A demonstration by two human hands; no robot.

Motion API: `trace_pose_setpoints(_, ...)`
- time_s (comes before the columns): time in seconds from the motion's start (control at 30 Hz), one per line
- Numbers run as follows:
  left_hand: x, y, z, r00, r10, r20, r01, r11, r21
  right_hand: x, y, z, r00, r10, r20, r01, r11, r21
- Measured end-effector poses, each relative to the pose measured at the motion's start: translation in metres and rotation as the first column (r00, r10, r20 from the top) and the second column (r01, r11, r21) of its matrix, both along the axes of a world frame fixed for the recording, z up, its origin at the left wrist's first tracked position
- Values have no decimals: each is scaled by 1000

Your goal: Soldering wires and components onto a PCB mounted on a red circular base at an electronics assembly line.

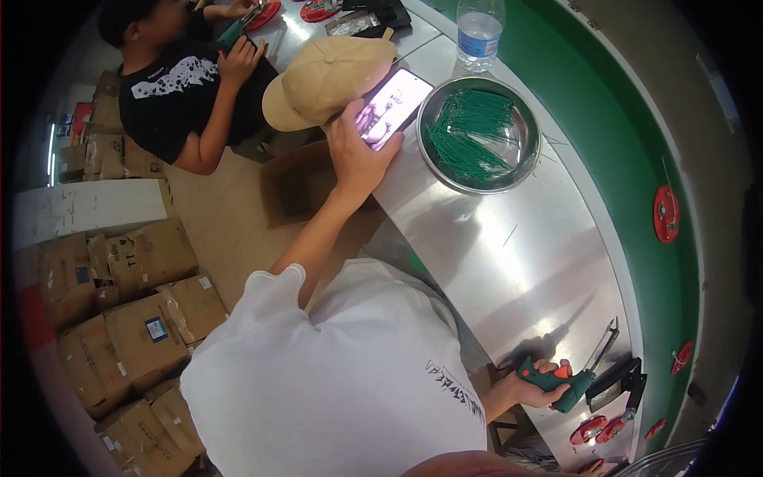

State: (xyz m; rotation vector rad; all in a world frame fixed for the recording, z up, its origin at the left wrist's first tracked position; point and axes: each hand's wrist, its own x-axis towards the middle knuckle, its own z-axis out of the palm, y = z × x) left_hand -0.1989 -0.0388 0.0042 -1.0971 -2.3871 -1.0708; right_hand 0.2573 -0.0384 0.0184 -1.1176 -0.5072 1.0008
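Note:
My left hand point(356, 159) is wrapped round a smartphone point(391, 109) with a lit screen, at the table's edge beside a beige cap point(332, 75). To the phone's right stands a round metal bowl point(531, 163) with a heap of thin green wire pieces point(477, 127) in it. At the lower right my right hand point(534, 391) grips a dark green soldering gun point(569, 391) with a red trigger. Its thin metal tip points toward the far side of the table.
A water bottle point(479, 36) stands behind the bowl. Near the soldering gun are a black stand point(620, 383) and red reels point(590, 430). A co-worker in black point(187, 103) sits at the upper left. Cardboard boxes point(147, 342) are stacked at left; an open box point(296, 187) is beside the table.

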Motion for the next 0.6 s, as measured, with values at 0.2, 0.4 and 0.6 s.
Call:
trace_pose_setpoints(0.2, -9, 3, 2, 972, -136, -193, 118, 988, -104, 2, -1, 0, 1000, -5, 1, 5, 1000, -1)
trace_pose_setpoints(0.4, -1, 14, 24, 980, -81, -180, 48, 983, -179, -2, 0, 1, 1000, 9, -4, -9, 1000, -23)
trace_pose_setpoints(0.6, -7, 31, 49, 986, -66, -156, -23, 860, -510, -11, -1, 10, 999, -4, -40, 2, 998, -61)
